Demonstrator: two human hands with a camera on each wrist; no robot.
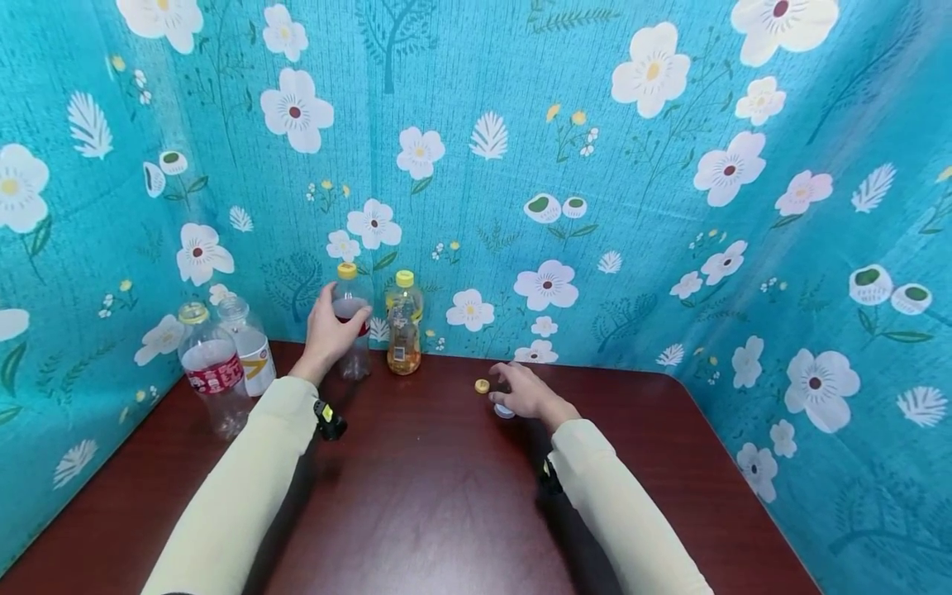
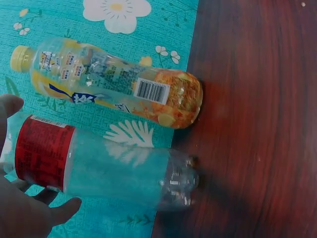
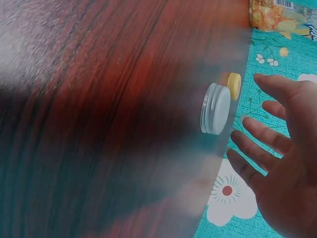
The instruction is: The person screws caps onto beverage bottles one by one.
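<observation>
My left hand [image 1: 327, 335] grips a clear plastic bottle [image 2: 119, 168] with a red label and a yellow cap, upright at the back of the table. Right beside it, not touched by the hand, stands a yellow-capped tea bottle [image 1: 404, 326] with a patterned base. Over on the right, my right hand [image 1: 526, 392] hovers with loosely bent, spread fingers and holds nothing. Near its fingertips are a low round white-topped container or lid [image 3: 216, 109] with clear ridged sides and a small yellow cap [image 3: 234, 86]. The fingers appear apart from both.
Two more clear bottles stand at the left: a red-labelled bottle [image 1: 216, 376] and a white-labelled bottle [image 1: 253, 355], the latter with no cap seen. A floral blue cloth [image 1: 461, 248] hangs along the back and sides of the dark red-brown table [image 1: 446, 496].
</observation>
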